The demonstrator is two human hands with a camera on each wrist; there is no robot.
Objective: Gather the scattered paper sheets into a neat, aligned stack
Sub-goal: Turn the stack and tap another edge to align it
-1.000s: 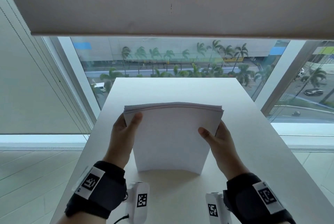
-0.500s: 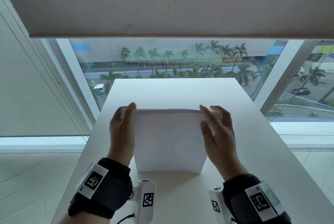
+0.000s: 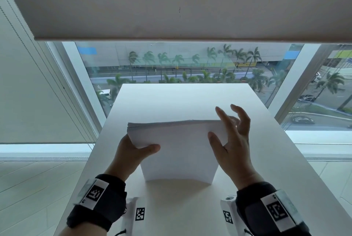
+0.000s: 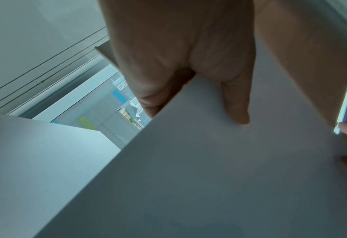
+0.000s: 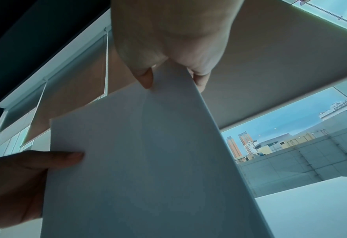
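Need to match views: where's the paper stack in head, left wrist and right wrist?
Head: paper stack in the centre, lower edge on the table.
Left wrist: paper stack fills the lower right.
Right wrist: paper stack runs from centre to the bottom edge.
Shared landmark: left thumb lying on the stack's near face.

Upper-floor office-like room: white table (image 3: pixel 171 102), roller blind (image 3: pixel 171 3), windows (image 3: pixel 190 60) over street (image 3: pixel 314 102).
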